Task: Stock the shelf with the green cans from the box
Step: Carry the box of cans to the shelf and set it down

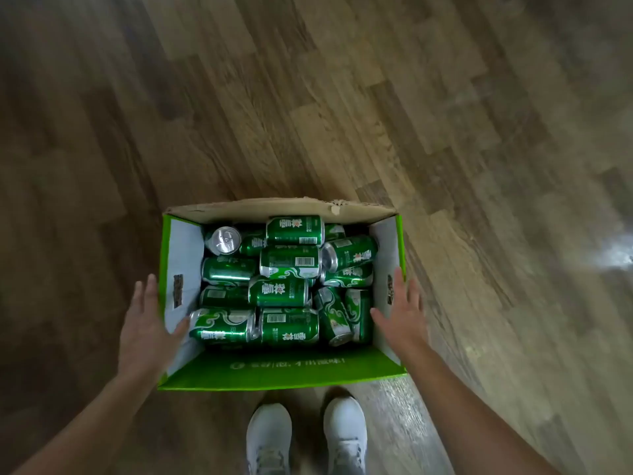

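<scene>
An open green cardboard box (pixel 284 373) stands on the wooden floor in front of my feet. Several green cans (pixel 289 260) lie jumbled on their sides inside it, one showing its silver top (pixel 224 240). My left hand (pixel 147 323) is spread at the box's left wall, thumb over the inner side, fingers along the outside. My right hand (pixel 402 311) is spread at the right wall in the same way. Neither hand holds a can. No shelf is in view.
Wooden plank floor (pixel 308 97) surrounds the box on all sides. My two white shoes (pixel 305 437) stand just behind the box's near flap. A bright glare patch lies on the floor at the right edge (pixel 613 252).
</scene>
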Action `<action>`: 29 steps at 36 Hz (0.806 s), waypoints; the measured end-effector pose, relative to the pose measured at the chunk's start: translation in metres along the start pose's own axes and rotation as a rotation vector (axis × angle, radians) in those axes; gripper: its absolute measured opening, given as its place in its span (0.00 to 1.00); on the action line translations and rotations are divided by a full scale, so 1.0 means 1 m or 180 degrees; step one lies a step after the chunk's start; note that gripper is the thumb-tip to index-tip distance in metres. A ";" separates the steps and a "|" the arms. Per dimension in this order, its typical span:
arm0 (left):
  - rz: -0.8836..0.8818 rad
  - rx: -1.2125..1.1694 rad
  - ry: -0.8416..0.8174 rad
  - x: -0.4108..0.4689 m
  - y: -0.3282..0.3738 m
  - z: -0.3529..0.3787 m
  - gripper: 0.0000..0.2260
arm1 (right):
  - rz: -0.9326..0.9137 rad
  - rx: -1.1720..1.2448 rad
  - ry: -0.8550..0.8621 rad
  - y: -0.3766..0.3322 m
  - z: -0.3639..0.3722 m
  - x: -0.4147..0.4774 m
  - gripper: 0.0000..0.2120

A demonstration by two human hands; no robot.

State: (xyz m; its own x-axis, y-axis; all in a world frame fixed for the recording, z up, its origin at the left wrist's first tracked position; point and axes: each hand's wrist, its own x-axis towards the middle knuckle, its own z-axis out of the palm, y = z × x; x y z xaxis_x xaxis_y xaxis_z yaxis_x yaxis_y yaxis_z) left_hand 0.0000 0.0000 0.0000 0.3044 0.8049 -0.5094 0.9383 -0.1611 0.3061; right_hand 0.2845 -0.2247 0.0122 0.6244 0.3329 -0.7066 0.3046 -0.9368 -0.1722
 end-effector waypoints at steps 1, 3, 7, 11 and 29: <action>-0.0111 -0.0122 0.0032 0.002 -0.003 0.002 0.41 | 0.0055 0.0176 0.0083 0.002 0.002 0.003 0.43; -0.0298 -0.0298 -0.0051 0.006 -0.009 0.004 0.42 | 0.0133 0.0515 0.0232 0.008 0.007 0.009 0.45; -0.0503 -0.0686 -0.0377 0.016 -0.013 0.010 0.41 | 0.0223 0.1068 0.0268 0.012 0.015 0.022 0.46; -0.0636 -0.0974 -0.0357 0.026 -0.008 0.016 0.34 | 0.0501 0.1196 0.0290 0.013 0.019 0.037 0.40; -0.0670 -0.1050 -0.0152 0.051 -0.011 0.022 0.12 | 0.0740 0.1105 0.0822 0.012 0.025 0.054 0.21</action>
State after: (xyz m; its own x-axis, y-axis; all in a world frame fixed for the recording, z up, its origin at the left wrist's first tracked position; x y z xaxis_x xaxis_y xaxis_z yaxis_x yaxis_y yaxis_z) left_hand 0.0083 0.0303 -0.0466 0.1256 0.7720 -0.6231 0.8801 0.2031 0.4291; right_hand 0.3042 -0.2203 -0.0448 0.8188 0.0854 -0.5677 -0.0942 -0.9555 -0.2797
